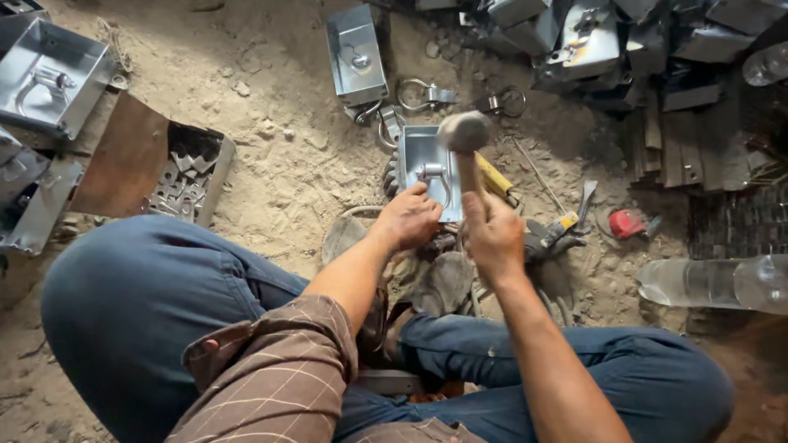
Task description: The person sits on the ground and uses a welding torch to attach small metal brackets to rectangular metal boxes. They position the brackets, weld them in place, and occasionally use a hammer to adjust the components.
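I sit cross-legged on sandy ground. My right hand [494, 234] grips the wooden handle of a hammer [464, 135], whose blurred metal head hangs above a shallow rectangular metal tray [420, 156]. A shackle-shaped metal loop [432, 174] lies inside that tray. My left hand [408, 217] presses down on the tray's near edge, fingers curled over it. The tray rests on a block in front of my feet.
A similar metal tray [355, 53] lies further off, and another [49, 74] sits at far left. An open box of small metal parts [185, 176] is on the left. Loose metal loops [423, 94], red tool [628, 223], plastic bottle [714, 283] and stacked metal pieces [624, 41] lie right.
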